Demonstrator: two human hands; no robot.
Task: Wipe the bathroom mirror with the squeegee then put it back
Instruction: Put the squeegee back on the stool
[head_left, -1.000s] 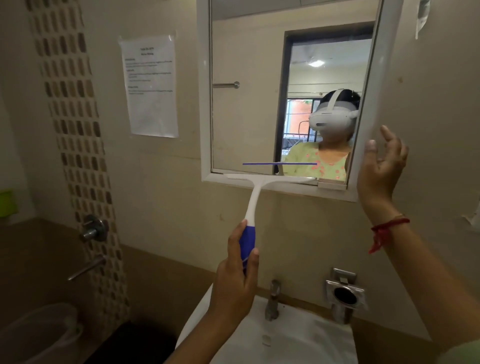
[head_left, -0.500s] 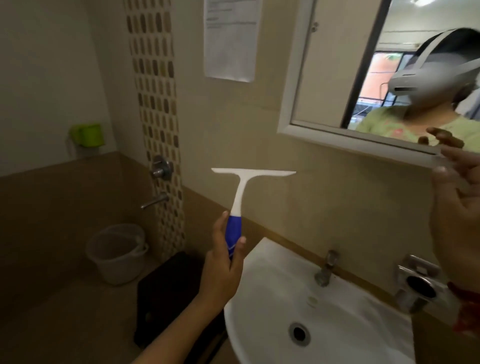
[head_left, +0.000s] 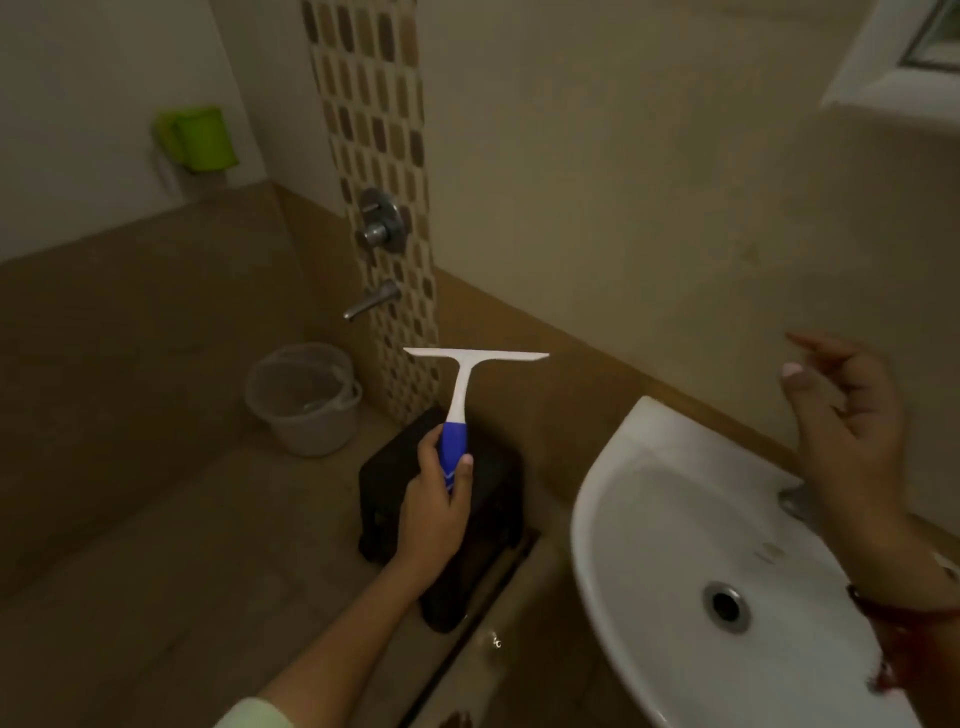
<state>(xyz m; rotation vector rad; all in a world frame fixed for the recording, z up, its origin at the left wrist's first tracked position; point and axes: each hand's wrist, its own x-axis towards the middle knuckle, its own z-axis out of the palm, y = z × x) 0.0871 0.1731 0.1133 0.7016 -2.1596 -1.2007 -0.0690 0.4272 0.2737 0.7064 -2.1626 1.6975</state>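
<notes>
— While you look down, where is the white T-shaped plastic squeegee (head_left: 462, 395) with the blue grip?
— Your left hand (head_left: 436, 499) curls round its blue grip, blade up and level, in front of a black stool (head_left: 493, 483), left of the white ceramic sink (head_left: 649, 519). Your right hand (head_left: 852, 431) hovers over the sink, fingers loosely spread, holding nothing.

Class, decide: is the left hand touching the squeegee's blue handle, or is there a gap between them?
Touching. The head view shows the left hand gripping the squeegee by its blue handle, with fingers and thumb wrapped round it.
</notes>
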